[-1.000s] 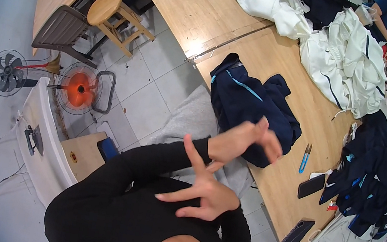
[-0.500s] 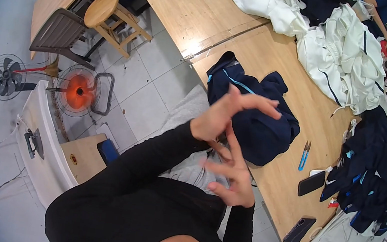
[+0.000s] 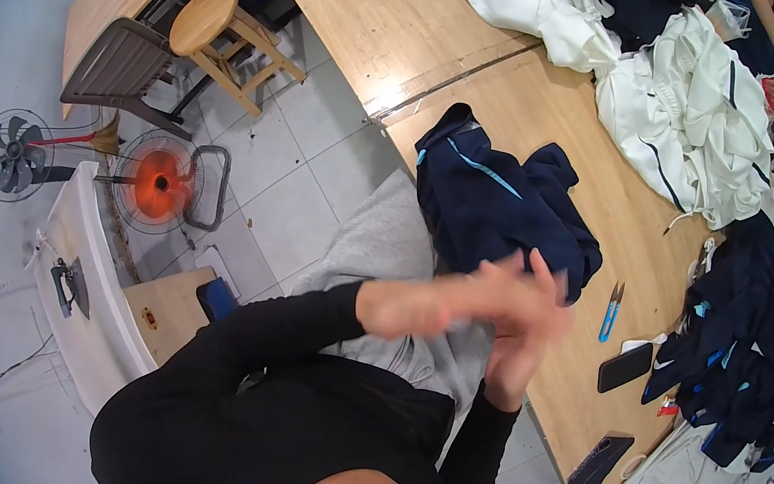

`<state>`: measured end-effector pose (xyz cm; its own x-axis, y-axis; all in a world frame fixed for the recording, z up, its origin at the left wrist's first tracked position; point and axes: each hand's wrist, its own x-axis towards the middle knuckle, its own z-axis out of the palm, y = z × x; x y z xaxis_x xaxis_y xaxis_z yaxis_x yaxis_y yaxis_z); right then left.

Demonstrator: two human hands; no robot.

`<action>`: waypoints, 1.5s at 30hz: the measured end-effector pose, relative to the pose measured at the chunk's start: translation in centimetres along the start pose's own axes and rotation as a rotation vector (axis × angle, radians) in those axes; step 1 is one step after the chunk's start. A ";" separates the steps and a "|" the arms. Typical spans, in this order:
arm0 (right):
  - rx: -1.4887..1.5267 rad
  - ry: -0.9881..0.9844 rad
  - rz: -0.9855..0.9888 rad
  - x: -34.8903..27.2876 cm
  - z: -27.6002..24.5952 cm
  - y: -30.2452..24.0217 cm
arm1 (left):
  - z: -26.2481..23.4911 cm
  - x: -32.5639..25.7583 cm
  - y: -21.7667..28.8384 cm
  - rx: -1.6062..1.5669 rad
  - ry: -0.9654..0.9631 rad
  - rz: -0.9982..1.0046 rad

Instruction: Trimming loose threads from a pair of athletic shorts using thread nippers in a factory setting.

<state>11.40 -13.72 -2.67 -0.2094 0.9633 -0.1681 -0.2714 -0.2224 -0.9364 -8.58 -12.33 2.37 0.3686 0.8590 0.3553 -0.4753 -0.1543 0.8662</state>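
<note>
In front of my body, over my lap and the near table edge, my two hands meet and overlap, both smeared by motion. My left hand reaches across toward my right hand; its fingers blur into the right one. Some fingers of my right hand point up, stretched out. No object shows between the hands. Just beyond them lies a bunched navy garment with a light blue stripe, at the table's edge. Grey cloth covers my lap beneath the hands.
On the table lie blue thread snips, a black phone and a dark phone-like object. White garments and navy garments are heaped beyond. An iron, fan and stool stand left.
My hands, apart with fingers spread before, have come together. The left hand has swung down toward the right hand, uncovering more of the navy garment.
</note>
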 end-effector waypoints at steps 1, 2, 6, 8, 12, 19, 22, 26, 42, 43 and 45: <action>0.185 -0.024 0.122 0.2 0.7 -1.7 | 0.8 -0.8 -0.4 -0.199 -0.297 -0.134; 0.149 -0.055 0.131 0.5 2.2 -2.4 | 1.7 -2.0 -0.8 -0.393 -0.579 -0.268; 0.094 -0.341 0.242 1.1 3.0 -0.8 | 4.4 -1.4 -3.9 -0.380 -0.960 -0.169; 0.058 -0.346 0.202 0.8 1.1 -0.7 | 3.1 -1.2 -2.8 -0.384 -0.887 -0.154; 0.188 -0.119 -0.003 0.6 -0.6 -2.7 | -0.6 -1.2 -0.6 -0.167 -0.802 -0.090; 0.280 -0.380 0.015 0.7 1.8 -2.0 | 1.6 -1.3 -3.7 -0.094 -1.138 -0.005; 0.284 -0.104 -0.192 0.9 -0.1 -3.2 | -0.7 -1.9 -2.6 -0.071 -1.005 -0.013; -0.020 -0.061 -0.325 0.1 1.4 -2.7 | 0.7 -3.6 -3.4 -0.007 -0.947 -0.055; -0.379 -0.142 -0.450 1.7 2.7 -3.3 | 2.1 -5.0 -4.7 0.263 -0.487 0.013; -0.305 0.003 -0.464 1.3 2.1 -3.4 | 1.1 -4.0 -3.4 0.119 -0.537 -0.246; -0.240 0.027 -0.451 0.7 -0.2 -3.7 | -0.9 -4.3 -3.5 0.136 -0.508 -0.297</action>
<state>12.49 -12.14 0.61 -0.0964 0.9597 0.2638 -0.1052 0.2537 -0.9615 -9.20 -15.08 -2.46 0.8213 0.5394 0.1856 -0.1994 -0.0334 0.9794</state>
